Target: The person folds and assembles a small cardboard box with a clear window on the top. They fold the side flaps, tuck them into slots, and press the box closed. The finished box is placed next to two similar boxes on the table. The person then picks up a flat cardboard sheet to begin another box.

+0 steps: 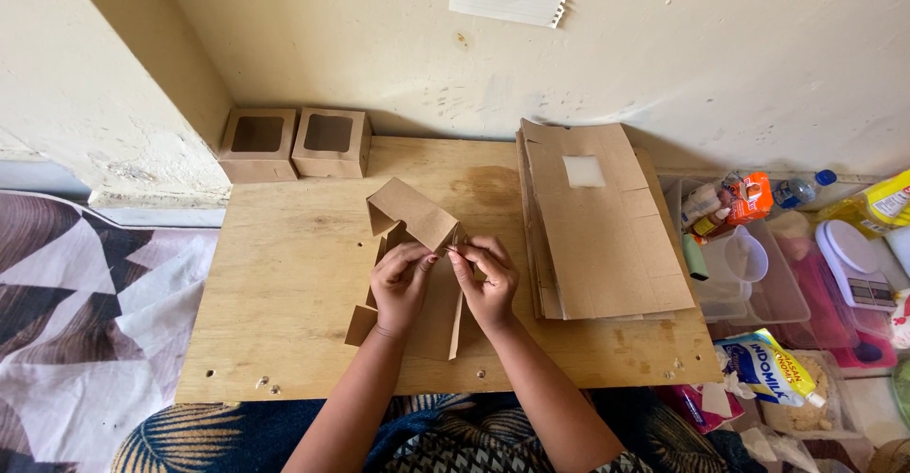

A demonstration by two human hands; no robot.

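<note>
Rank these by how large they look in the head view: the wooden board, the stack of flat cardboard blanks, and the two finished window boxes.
1. wooden board
2. stack of flat cardboard blanks
3. left window box and right window box: these look alike, so no ranking between them.

The box blank (417, 245) between the left grip (398, 288) and right grip (488, 283) is plain kraft brown, unprinted. The table (284, 312) under both grips is pale yellowish plywood with a darker stain beyond the grips. Right of the right grip, the stack (607, 236) is the same brown, with a whitish window. Far beyond the left grip, two boxes (294, 143) are brown with dark windows. The cloth (85, 321) left of the left grip bears maroon, grey and white triangles (rather faded). The wall (711, 46) is cream.
</note>
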